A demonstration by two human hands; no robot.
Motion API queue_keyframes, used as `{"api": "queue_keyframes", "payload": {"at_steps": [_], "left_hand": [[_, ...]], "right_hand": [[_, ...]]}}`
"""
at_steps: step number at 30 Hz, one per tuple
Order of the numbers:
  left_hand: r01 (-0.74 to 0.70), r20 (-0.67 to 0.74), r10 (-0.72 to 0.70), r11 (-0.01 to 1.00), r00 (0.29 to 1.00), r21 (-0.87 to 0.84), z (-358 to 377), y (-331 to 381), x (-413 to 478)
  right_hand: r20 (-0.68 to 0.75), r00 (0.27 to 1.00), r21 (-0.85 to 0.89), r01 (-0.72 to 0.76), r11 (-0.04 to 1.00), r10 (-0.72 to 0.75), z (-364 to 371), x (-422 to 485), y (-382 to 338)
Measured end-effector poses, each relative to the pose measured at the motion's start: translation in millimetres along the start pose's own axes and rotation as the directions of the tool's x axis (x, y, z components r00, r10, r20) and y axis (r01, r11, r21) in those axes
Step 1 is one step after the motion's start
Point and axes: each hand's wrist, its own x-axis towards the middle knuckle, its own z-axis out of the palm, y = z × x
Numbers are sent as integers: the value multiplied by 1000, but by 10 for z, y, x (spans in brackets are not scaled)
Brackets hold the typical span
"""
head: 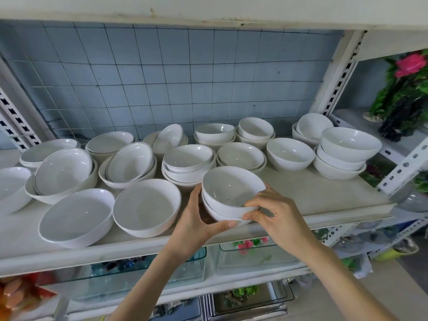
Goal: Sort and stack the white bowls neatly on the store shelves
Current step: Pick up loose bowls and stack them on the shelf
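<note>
A small stack of two white bowls (228, 193) sits at the front edge of the white shelf (324, 195), the upper bowl tilted in the lower one. My left hand (196, 225) cups the stack from the left and below, thumb under the lower bowl's rim. My right hand (275, 216) grips the stack's right side, fingers curled on the rims. Many other white bowls fill the shelf: two large single bowls (148, 206) at front left, loose tilted stacks (129, 165) behind them, and a stack of three (345, 154) at the right.
Blue tiled wall behind the shelf. Perforated white uprights (338, 72) frame it. Artificial flowers (407, 89) stand on the neighbouring shelf at right. Glass containers (139, 272) lie on the shelf below. Bare shelf surface lies right of the held stack.
</note>
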Motion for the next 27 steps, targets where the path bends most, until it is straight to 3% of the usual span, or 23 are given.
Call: {"api": "queue_keyframes", "payload": {"at_steps": [15, 20, 23, 27], "left_hand": [[-46, 22, 49, 992, 999, -119, 25, -12, -2], [-57, 21, 62, 984, 998, -168, 20, -5, 11], [-48, 30, 55, 976, 998, -212, 17, 1, 9], [-59, 41, 72, 965, 997, -255, 2, 25, 11]], "right_hand": [[15, 1000, -21, 28, 999, -28, 12, -18, 52], [101, 978, 172, -200, 965, 184, -30, -85, -2], [179, 938, 439, -346, 829, 297, 11, -95, 6], [141, 918, 567, -382, 729, 371, 124, -108, -22]]}}
